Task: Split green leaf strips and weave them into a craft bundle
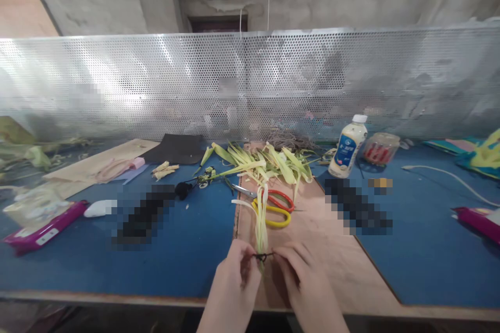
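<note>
My left hand (240, 270) and my right hand (299, 268) are close together at the front of the wooden board, each pinching one end of a thin dark cord (262, 257). The cord loops around the lower end of a bundle of pale husk strips (261, 223). The bundle stretches away from me over the board, its base partly hidden by my fingers. Just beyond lie scissors with one red and one yellow handle (278, 216), their blades pointing left. Farther back is a loose pile of green-yellow corn husks (269, 161).
Behind the husks lies a heap of grey cord (291, 141). A white-capped bottle (347, 146) and a clear jar (380, 150) stand at the right. Purple packets (50, 229) and a black sheet (174, 149) lie at the left. A perforated metal screen (156, 88) closes off the table's back.
</note>
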Demonstrator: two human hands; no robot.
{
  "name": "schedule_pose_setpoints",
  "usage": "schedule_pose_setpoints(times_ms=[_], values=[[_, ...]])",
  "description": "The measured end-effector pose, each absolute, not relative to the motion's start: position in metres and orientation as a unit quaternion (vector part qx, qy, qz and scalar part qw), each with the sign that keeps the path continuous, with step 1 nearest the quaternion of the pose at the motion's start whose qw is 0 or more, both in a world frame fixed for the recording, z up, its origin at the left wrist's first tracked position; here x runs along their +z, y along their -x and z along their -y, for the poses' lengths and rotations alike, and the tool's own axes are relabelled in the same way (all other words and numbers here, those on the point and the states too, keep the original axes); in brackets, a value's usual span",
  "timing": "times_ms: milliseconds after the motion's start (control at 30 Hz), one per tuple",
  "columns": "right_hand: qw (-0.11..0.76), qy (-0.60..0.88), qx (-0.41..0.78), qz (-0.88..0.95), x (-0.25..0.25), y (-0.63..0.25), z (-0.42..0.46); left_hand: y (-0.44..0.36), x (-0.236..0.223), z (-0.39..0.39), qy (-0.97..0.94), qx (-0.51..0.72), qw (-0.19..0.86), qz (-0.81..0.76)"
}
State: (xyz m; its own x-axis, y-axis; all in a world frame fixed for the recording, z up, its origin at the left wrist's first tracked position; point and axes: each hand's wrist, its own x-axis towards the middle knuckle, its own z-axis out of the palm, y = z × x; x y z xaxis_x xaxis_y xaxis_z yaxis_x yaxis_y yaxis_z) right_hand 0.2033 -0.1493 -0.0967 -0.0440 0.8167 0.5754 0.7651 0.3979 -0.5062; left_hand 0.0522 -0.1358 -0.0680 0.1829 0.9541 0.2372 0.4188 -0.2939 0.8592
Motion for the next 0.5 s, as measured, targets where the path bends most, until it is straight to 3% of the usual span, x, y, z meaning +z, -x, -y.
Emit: schedule_pose_setpoints(times_ms=[500], values=[[0.432,0.561,-0.013,0.706,-0.1055,-0.2037,0.1486,-0.0469,-0.0587,0.1327,-0.634,0.334,0.483,-0.503]])
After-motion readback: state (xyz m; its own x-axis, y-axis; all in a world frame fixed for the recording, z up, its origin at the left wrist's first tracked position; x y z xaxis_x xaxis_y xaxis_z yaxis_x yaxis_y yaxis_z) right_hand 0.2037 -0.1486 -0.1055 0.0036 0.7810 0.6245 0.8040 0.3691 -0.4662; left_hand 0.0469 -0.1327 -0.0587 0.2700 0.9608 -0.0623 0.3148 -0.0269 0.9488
